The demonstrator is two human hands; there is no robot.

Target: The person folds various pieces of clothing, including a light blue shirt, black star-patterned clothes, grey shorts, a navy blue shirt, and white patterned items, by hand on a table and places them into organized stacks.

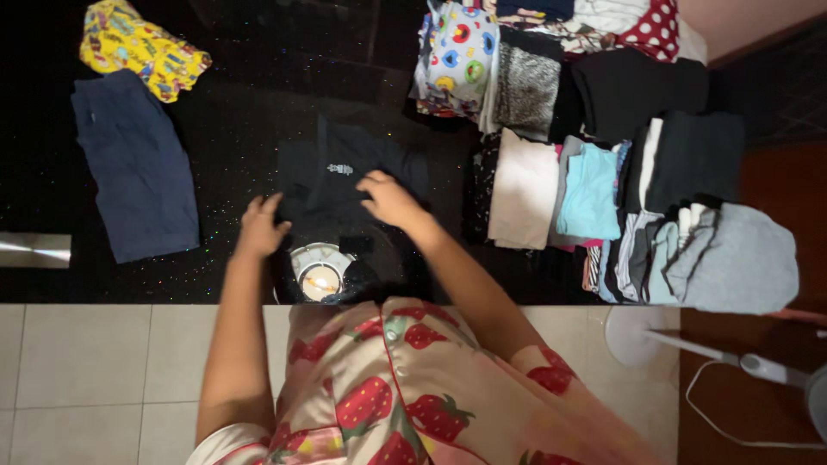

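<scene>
Black T-shirt (345, 185) lies flat on the dark speckled table (241, 112), centre, just in front of the person. Small pale print near its collar end. Near edge of the shirt runs over or against a round white-rimmed printed patch (320, 274); cannot tell whether that belongs to the shirt or to another garment underneath.

Left hand (260, 226): palm down on the shirt's left edge, fingers spread, pressing rather than gripping. Right hand (389, 198): also laid flat on the cloth, right of the print, fingers loosely curled; no pinch of fabric visible. Neither hand has closed on anything.

Judged step: smoothing and squaring the shirt midway through folding it. The sides look already turned in, the body narrow. The next move would call for a grip on one end and a fold across the middle, keeping the edges aligned.

Outward: to the left, well apart, a navy garment (133, 168) laid flat, with a folded yellow printed piece (138, 47) touching its top corner. To the right, near the shirt, crowded stacks of folded clothes (603, 172) in cream, teal, grey, black and striped. Below the table edge, pale floor tiles (95, 370); white fan base (637, 331) at lower right. Strawberry-print top (405, 387) on the person.
</scene>
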